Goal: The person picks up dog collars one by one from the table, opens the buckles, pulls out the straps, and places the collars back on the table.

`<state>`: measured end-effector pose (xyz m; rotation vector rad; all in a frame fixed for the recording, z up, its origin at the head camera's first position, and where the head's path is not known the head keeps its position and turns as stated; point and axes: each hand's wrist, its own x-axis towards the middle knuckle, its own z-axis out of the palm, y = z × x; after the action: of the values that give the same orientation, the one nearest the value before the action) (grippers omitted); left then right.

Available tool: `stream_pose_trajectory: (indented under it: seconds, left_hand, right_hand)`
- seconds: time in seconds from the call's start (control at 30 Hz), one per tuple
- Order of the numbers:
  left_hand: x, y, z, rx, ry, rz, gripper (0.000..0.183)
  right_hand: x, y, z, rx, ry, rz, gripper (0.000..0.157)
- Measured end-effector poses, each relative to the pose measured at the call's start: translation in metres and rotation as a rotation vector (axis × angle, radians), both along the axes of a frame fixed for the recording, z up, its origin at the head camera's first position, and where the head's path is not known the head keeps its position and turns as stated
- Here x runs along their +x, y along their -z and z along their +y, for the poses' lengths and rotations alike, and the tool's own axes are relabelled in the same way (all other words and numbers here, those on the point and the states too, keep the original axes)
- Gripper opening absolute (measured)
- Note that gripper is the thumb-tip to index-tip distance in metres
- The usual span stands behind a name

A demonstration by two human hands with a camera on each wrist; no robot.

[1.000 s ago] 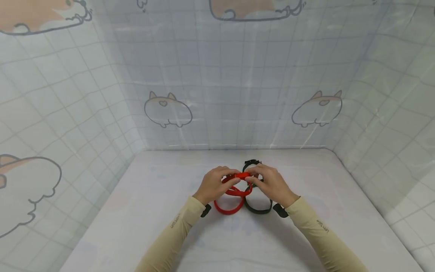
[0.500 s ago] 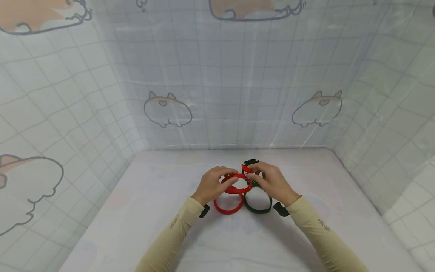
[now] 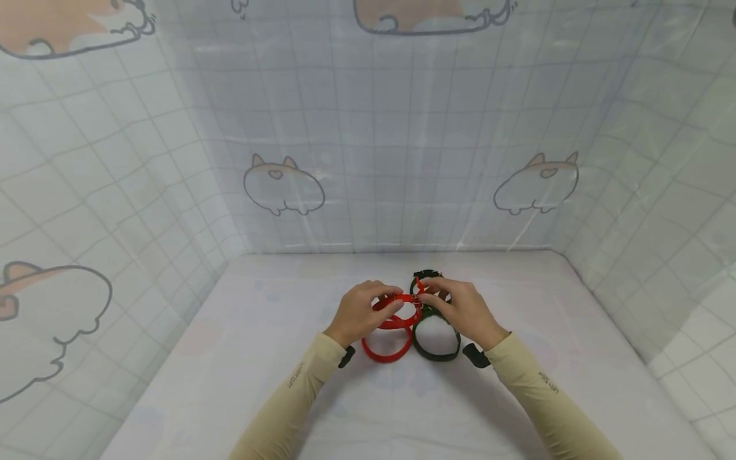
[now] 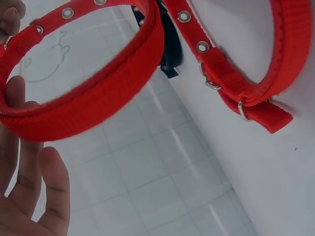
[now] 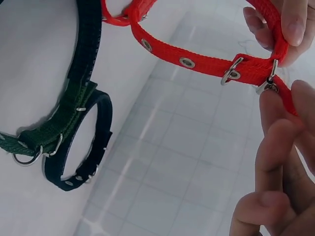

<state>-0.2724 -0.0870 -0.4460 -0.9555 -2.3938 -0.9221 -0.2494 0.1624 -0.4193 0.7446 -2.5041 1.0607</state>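
Observation:
Both hands hold a red pet collar (image 3: 397, 324) up over the table, its band closed into a loop. My left hand (image 3: 358, 312) pinches the band near the buckle between thumb and fingers. At the buckle, my right hand (image 3: 464, 312) pinches the strap end beside the metal prong. The right wrist view shows the collar's eyelets, D-ring and silver buckle (image 5: 268, 84). Below it on the table lies a second red collar (image 3: 386, 359), buckled, its D-ring and strap tip (image 4: 275, 118) showing in the left wrist view.
A dark green collar (image 3: 438, 358) lies beside the second red one, partly under my right hand. Behind it is a black collar (image 3: 427, 273), standing on edge in the right wrist view. Grid-patterned sheeting forms the back wall (image 3: 402, 191) and both sides around the white table (image 3: 287, 287).
The strap end lay flat between the hands, then rose upright at the right fingers; now it bends in a narrow upright piece by the buckle. Both hands have barely shifted.

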Motion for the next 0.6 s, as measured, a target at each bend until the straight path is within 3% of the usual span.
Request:
stream_pose_trajectory:
  seconds: [0.2,0.43,0.6]
  left_hand:
    - [0.004,-0.005,0.007,-0.028,-0.020,0.019,0.024]
    - [0.005,-0.011,0.020,-0.103,-0.058,0.213,0.012]
    - [0.005,-0.010,0.024,-0.141,-0.086,0.264,0.011]
  right_hand:
    - [0.000,0.001,-0.001,-0.016,0.010,0.005,0.031]
    - [0.001,0.006,-0.003,-0.022,0.002,0.050,0.029]
    - [0.002,0.008,-0.005,-0.032,-0.006,0.057,0.029]
